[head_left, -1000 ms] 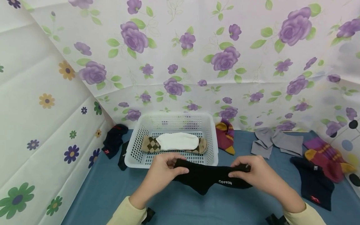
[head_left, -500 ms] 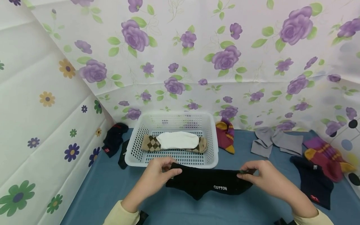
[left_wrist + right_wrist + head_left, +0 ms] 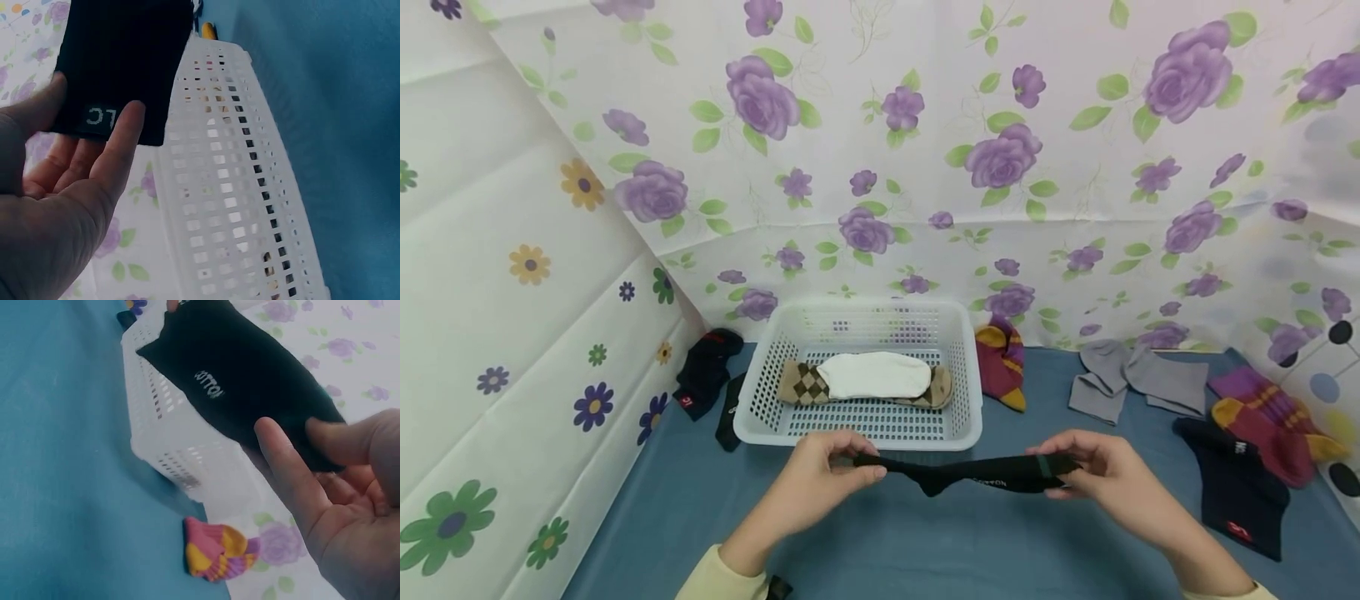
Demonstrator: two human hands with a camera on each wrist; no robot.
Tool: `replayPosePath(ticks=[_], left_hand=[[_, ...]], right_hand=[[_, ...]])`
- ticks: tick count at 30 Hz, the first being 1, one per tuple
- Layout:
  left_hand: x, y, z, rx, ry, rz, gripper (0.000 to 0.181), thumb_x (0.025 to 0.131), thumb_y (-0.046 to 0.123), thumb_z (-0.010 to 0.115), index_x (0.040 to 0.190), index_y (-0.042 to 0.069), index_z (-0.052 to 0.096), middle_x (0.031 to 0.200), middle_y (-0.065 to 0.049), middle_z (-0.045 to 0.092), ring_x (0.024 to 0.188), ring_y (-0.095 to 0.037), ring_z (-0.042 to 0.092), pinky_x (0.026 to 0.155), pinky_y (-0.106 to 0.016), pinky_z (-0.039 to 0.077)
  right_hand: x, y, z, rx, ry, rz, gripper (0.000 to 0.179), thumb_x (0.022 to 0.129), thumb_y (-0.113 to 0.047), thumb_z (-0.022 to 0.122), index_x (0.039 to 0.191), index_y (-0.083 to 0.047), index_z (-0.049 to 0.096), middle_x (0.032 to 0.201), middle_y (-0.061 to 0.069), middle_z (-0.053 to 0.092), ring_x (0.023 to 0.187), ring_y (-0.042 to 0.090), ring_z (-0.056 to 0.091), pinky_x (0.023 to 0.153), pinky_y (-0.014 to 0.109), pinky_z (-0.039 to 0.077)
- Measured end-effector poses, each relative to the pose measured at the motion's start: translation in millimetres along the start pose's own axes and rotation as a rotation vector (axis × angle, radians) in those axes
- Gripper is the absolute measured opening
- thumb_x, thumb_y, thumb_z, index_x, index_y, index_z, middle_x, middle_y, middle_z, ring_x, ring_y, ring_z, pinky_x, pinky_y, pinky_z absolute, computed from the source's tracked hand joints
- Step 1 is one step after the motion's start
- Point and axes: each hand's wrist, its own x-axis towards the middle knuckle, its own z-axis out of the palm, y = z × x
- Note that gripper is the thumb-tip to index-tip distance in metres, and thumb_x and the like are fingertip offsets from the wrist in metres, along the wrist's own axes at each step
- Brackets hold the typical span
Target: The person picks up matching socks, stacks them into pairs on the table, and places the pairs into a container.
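A black sock [image 3: 955, 473] with white "COTTON" lettering is stretched sideways between both hands, in front of the basket and above the blue cloth. My left hand [image 3: 831, 479] pinches one end between thumb and fingers; in the left wrist view pale letters show on that end of the sock [image 3: 119, 69]. The other end is pinched by my right hand [image 3: 1101, 475]. In the right wrist view the lettered side of the sock [image 3: 231, 381] faces the camera. From the head the sock appears nearly edge-on, so its broad side is mostly hidden there.
Behind the hands stands a white plastic basket [image 3: 857, 442] holding a white sock [image 3: 876, 375] over a brown checked one [image 3: 805, 385]. Dark socks [image 3: 703, 375] lie left of it. Maroon-and-yellow [image 3: 1002, 367], grey [image 3: 1165, 379] and navy socks [image 3: 1240, 492] lie to the right.
The black sock has been drawn wider and tilted from facing the head camera to nearly edge-on. Both hands have moved apart and slightly lower, still pinching its ends.
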Motion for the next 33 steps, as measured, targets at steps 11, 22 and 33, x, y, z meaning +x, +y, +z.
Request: replayPosePath(ticks=[11, 22, 33], left_hand=[[-2.4, -11.6, 7.3, -0.014, -0.068, 0.006, 0.019, 0.082, 0.032, 0.071, 0.095, 0.019, 0.075, 0.099, 0.002, 0.072, 0.089, -0.014, 0.068, 0.072, -0.023, 0.055], [9.9, -31.9, 33.3, 0.236, -0.053, 0.036, 0.016, 0.079, 0.013, 0.074, 0.094, 0.017, 0.075, 0.096, 0.005, 0.07, 0.069, -0.001, 0.062, 0.058, -0.018, 0.051], [16.6, -43.8, 46.3, 0.425, -0.228, 0.01, 0.017, 0.08, 0.011, 0.072, 0.096, 0.017, 0.073, 0.096, 0.006, 0.07, 0.084, -0.004, 0.063, 0.067, -0.019, 0.051]], right_hand=[[-6.9, 8, 9, -0.133, -0.058, -0.204, 0.016, 0.085, -0.01, 0.068, 0.1, -0.005, 0.072, 0.111, 0.014, 0.068, 0.106, 0.015, 0.063, 0.077, 0.033, 0.056], [10.0, 43, 40, -0.667, 0.156, -0.188, 0.012, 0.077, -0.038, 0.075, 0.067, -0.038, 0.069, 0.073, -0.024, 0.064, 0.084, 0.002, 0.064, 0.066, 0.024, 0.054], [13.2, 63, 46, -0.805, 0.065, -0.153, 0.021, 0.077, -0.031, 0.076, 0.065, -0.037, 0.059, 0.073, -0.026, 0.057, 0.095, 0.011, 0.065, 0.078, 0.034, 0.054]])
